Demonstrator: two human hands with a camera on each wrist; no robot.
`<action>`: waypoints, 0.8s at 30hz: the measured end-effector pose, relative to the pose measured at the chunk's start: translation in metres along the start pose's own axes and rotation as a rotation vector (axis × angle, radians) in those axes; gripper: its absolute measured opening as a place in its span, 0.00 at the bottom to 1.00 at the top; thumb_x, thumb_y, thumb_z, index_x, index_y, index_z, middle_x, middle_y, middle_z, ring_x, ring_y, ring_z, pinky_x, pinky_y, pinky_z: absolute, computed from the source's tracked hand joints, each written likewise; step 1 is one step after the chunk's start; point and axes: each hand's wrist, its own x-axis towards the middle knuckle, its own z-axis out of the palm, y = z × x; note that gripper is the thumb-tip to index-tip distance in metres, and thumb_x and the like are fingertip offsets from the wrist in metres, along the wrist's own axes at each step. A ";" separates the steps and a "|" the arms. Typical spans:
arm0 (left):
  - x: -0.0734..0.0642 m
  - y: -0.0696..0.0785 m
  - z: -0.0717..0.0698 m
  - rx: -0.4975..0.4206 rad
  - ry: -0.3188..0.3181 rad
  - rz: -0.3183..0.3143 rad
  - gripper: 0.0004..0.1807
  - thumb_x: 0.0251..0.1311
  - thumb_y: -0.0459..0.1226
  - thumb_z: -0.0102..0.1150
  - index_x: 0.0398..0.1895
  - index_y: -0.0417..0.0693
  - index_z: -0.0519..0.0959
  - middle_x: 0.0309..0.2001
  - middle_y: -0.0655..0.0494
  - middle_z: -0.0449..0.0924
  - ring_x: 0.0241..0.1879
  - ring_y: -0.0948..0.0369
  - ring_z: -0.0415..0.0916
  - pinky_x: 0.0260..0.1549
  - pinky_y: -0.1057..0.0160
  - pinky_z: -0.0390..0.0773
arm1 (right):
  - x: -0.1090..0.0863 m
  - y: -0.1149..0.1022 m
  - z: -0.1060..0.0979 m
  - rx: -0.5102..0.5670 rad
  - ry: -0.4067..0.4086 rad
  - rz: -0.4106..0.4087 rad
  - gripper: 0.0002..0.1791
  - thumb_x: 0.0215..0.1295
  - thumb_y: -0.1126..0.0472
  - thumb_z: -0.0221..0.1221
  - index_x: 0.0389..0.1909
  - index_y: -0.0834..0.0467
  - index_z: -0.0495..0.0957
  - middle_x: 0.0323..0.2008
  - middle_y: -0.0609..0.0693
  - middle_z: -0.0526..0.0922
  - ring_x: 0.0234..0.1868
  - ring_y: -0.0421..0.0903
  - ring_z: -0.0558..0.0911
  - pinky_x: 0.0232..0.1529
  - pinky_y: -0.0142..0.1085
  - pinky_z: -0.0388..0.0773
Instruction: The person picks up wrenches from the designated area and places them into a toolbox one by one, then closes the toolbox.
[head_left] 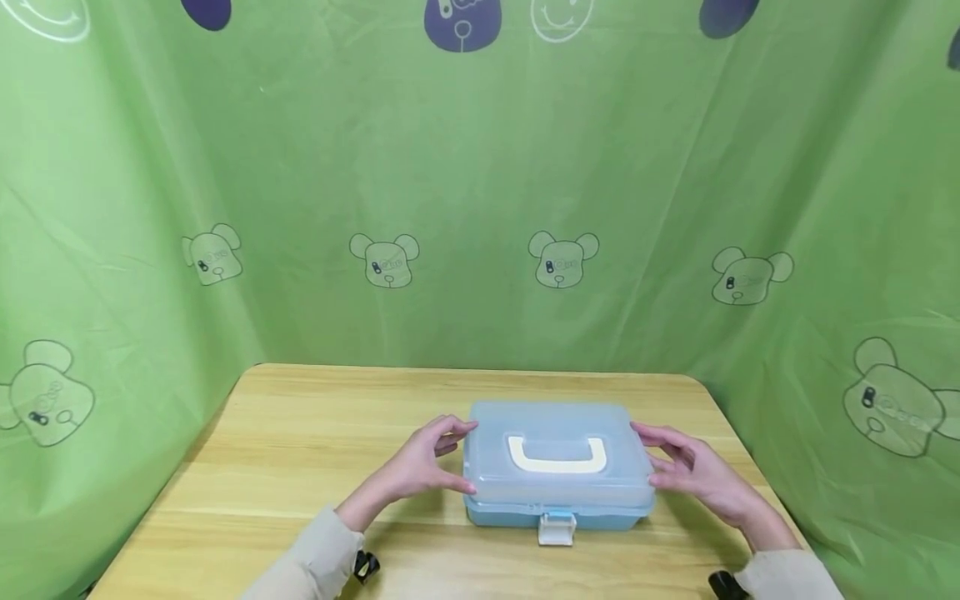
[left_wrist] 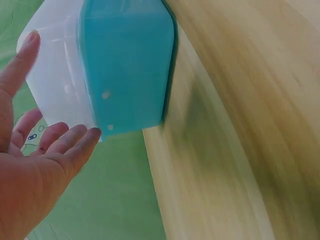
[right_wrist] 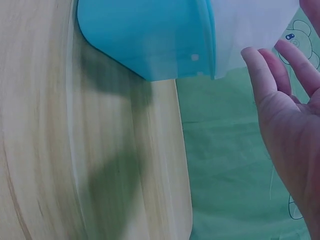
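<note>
A box (head_left: 558,458) with a pale translucent lid, a blue base and a white carry handle (head_left: 558,465) lying flat on top sits on the table. At its front, a white latch (head_left: 557,530) hangs out and down from the rim. My left hand (head_left: 422,460) is at the left end of the lid, thumb at the front corner and fingers at the back corner. Opposite it, my right hand (head_left: 693,471) has thumb and fingertips at the right end. In both wrist views the fingers of the left hand (left_wrist: 45,150) and right hand (right_wrist: 287,100) are spread and relaxed beside the lid.
The wooden table (head_left: 315,450) has rounded back corners. A green curtain (head_left: 465,167) printed with bear heads surrounds it at the back and both sides. Black bands (head_left: 366,567) show at the cuffs of the light sleeves (head_left: 318,554).
</note>
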 end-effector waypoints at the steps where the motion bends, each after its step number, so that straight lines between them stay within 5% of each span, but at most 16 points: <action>1: 0.000 0.000 0.001 0.004 0.005 0.003 0.35 0.47 0.40 0.83 0.58 0.46 0.75 0.72 0.45 0.70 0.72 0.43 0.69 0.72 0.50 0.71 | 0.000 0.000 0.000 -0.005 0.003 0.006 0.37 0.66 0.80 0.58 0.74 0.76 0.55 0.70 0.38 0.74 0.69 0.29 0.72 0.65 0.25 0.74; 8: -0.001 0.004 0.010 0.020 0.032 -0.003 0.28 0.61 0.47 0.73 0.56 0.46 0.72 0.74 0.42 0.65 0.73 0.39 0.66 0.71 0.46 0.71 | 0.000 0.000 0.000 -0.021 0.005 0.033 0.37 0.66 0.79 0.59 0.74 0.76 0.56 0.70 0.35 0.73 0.69 0.27 0.72 0.65 0.25 0.74; 14: 0.002 0.006 0.010 -0.045 0.032 0.001 0.27 0.62 0.41 0.73 0.56 0.40 0.70 0.74 0.36 0.60 0.75 0.33 0.60 0.68 0.46 0.73 | 0.003 -0.003 0.002 -0.058 0.033 0.062 0.37 0.66 0.76 0.62 0.74 0.75 0.59 0.72 0.32 0.69 0.68 0.25 0.71 0.64 0.24 0.74; 21: 0.011 0.001 0.006 -0.080 0.047 -0.021 0.26 0.62 0.39 0.72 0.57 0.40 0.70 0.76 0.36 0.57 0.77 0.35 0.57 0.66 0.55 0.76 | 0.014 -0.003 0.003 -0.135 0.065 0.093 0.39 0.68 0.72 0.63 0.76 0.71 0.58 0.77 0.69 0.56 0.68 0.22 0.70 0.64 0.22 0.72; 24: 0.016 -0.001 0.003 -0.094 0.057 -0.018 0.29 0.63 0.40 0.71 0.60 0.37 0.70 0.77 0.36 0.56 0.77 0.35 0.56 0.68 0.52 0.74 | 0.019 -0.003 0.002 -0.148 0.070 0.103 0.38 0.69 0.71 0.62 0.77 0.70 0.57 0.76 0.76 0.51 0.67 0.21 0.69 0.63 0.21 0.72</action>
